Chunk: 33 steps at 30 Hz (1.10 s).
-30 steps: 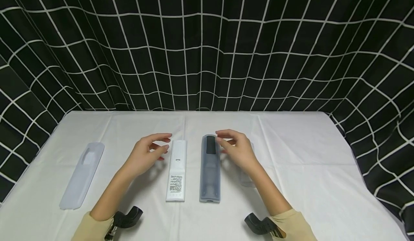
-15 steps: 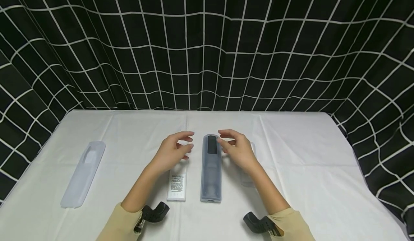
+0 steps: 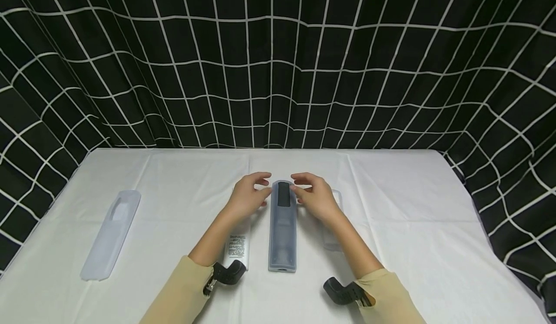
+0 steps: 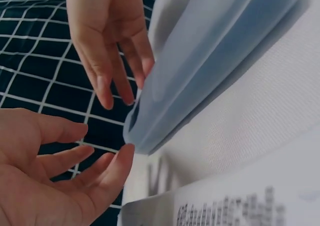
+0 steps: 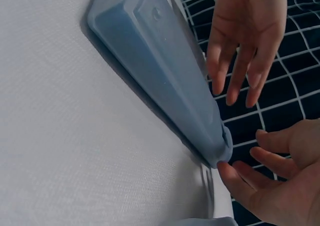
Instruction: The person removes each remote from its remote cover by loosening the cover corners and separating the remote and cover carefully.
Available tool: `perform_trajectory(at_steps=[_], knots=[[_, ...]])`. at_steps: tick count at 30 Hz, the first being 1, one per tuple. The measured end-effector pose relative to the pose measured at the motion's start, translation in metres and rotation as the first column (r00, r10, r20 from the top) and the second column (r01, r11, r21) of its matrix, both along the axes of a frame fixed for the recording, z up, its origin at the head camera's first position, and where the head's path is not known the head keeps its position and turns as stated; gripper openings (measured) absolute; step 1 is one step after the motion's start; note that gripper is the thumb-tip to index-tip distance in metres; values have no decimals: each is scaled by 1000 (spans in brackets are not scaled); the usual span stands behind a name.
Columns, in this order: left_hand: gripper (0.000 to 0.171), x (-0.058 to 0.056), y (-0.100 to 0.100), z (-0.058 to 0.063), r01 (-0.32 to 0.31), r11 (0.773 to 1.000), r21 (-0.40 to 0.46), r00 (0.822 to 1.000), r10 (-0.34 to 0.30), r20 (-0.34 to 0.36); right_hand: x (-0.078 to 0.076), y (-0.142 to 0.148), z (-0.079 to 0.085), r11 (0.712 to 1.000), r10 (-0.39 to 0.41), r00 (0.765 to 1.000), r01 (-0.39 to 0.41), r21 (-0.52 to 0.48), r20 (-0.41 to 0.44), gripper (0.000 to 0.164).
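A blue-grey translucent silicone remote cover (image 3: 282, 232), with a dark rectangular opening at its far end, lies lengthwise in mid-table. My left hand (image 3: 249, 196) is at the left of that far end, fingers loosely bent and apart. Across from it, my right hand (image 3: 317, 198) is at the cover's right side, its thumb by the opening. In both wrist views a fingertip comes up to the cover's end; whether it touches, I cannot tell. Neither hand grips anything. Under my left forearm lies a white remote control (image 3: 237, 249), its printed label facing up and its upper part hidden.
A whitish translucent remote cover (image 3: 110, 237) lies slanted on the left of the table. Partly behind my right forearm is a clear cover or case (image 3: 331, 239). White cloth (image 3: 404, 193) covers the table; a black checked curtain (image 3: 278, 82) hangs behind it.
My left hand has moved right, from beside the white remote control, over it, to the left side of the blue-grey cover. My right hand has hardly moved.
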State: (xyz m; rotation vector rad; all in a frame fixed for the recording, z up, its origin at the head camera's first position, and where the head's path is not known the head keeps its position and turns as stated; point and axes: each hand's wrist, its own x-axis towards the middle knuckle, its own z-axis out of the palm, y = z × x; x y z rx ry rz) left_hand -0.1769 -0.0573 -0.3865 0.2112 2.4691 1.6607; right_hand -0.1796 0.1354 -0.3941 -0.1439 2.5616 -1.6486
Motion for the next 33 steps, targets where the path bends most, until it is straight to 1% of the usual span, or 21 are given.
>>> perform_trajectory(at_steps=[3, 8, 12, 17, 24, 29, 33], knots=[[43, -6, 4, -4, -4, 1000, -24, 1000, 5, 14, -4, 0, -2, 1000, 1, 1000, -1, 1, 15, 36], [43, -14, 9, -10, -5, 999, -33, 999, 7, 47, -7, -1, -5, 1000, -1, 998, 1, -11, 57, 35], [41, -17, 11, -14, -20, 999, -44, 997, 23, 68, -10, -2, -7, 1000, -9, 996, 11, -18, 89, 34], [36, -20, 13, -16, -22, 999, -32, 996, 25, 84, -11, -3, -11, 1000, -19, 993, 19, -2, 112, 32], [33, -21, 15, -13, -29, 1000, -8, 991, 29, 127, -12, -2, -13, 1000, -28, 994, 29, -6, 106, 31], [33, -20, 15, -13, -36, 999, 4, 992, 36, 123, -11, -1, -12, 999, -31, 995, 32, -10, 94, 31], [33, -17, 15, -9, -47, 999, 21, 993, 44, 113, -8, 0, -7, 999, -38, 995, 40, -21, 89, 32]])
